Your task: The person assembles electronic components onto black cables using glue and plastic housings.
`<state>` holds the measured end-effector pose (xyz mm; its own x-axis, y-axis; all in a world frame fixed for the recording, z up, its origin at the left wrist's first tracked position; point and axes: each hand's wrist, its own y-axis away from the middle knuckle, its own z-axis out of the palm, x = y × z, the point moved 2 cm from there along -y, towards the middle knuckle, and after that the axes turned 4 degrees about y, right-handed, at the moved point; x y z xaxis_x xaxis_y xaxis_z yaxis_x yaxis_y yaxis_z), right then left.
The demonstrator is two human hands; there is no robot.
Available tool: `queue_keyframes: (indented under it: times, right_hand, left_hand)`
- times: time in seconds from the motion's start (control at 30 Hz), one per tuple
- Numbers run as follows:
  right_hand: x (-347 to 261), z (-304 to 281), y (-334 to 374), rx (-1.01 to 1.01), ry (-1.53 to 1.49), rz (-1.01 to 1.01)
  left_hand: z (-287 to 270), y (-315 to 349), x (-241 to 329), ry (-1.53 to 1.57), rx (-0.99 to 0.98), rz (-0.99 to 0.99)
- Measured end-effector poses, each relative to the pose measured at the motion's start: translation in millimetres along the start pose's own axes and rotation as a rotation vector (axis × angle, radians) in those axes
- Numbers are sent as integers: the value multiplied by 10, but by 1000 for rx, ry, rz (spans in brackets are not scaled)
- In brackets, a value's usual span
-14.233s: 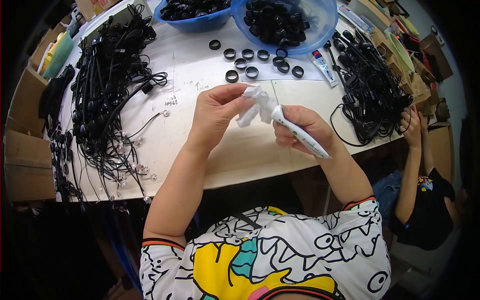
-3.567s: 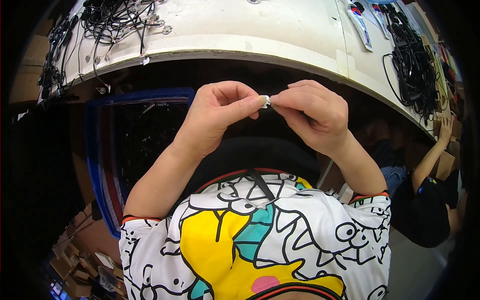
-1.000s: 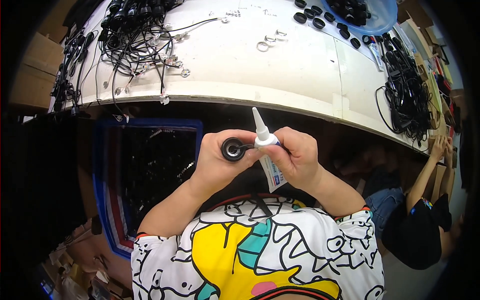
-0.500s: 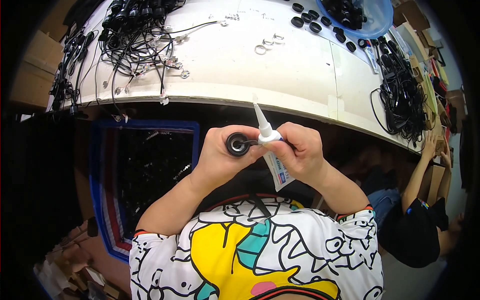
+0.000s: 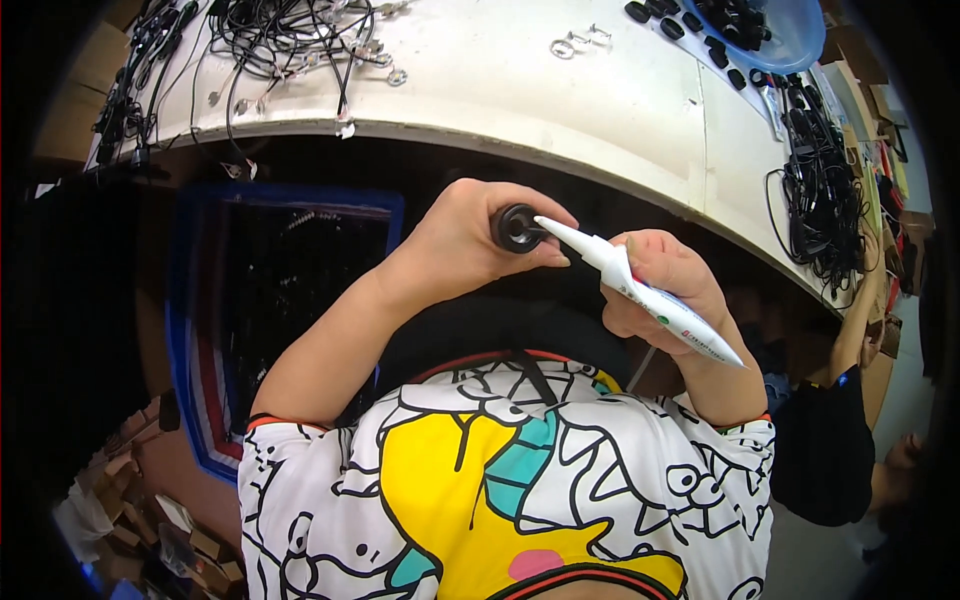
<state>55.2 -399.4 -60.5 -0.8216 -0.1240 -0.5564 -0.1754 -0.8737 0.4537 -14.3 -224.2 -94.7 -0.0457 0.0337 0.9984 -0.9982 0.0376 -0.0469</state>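
My left hand (image 5: 452, 238) is closed around a black cylindrical socket-like part (image 5: 516, 229), its hollow round end facing up. A white glue tube (image 5: 678, 316) with a long tapered nozzle is gripped in my right hand (image 5: 668, 268). The tube lies tilted, its nozzle pointing up and left, and the tip is at the right rim of the black part. Whether the tip touches the rim I cannot tell. The lower body of the black part is hidden by my left fingers.
Ahead is a white workbench (image 5: 480, 90) with small metal rings (image 5: 563, 48). Tangled black cables (image 5: 290, 40) lie far left, more cables (image 5: 825, 190) on the right. A blue bowl (image 5: 795, 35) holds black caps. A blue-rimmed bin (image 5: 185, 330) is below left. Another person (image 5: 825, 455) works at right.
The nozzle has swung from pointing up beside the black part to its rim. My left hand has moved up and right, my right hand further right. The bench has shifted upward in view.
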Motion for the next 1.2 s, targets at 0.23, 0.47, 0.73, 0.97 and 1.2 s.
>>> queue_keyframes:
  times: [0.23, 0.47, 0.73, 0.97, 1.2]
  right_hand:
    - [38, 143, -20, 70, 66, 35]
    - [71, 201, -8, 163, 137, 61]
    - [51, 220, -9, 265, 272, 73]
    - [62, 202, -12, 312, 315, 89]
    - [-16, 194, -10, 291, 332, 127]
  left_hand:
    - [19, 61, -49, -62, 15, 6]
    - [50, 82, -72, -86, 16, 26]
    - [94, 69, -103, -107, 29, 71]
    - [123, 78, -99, -124, 51, 100]
    - [108, 38, -99, -16, 34, -7]
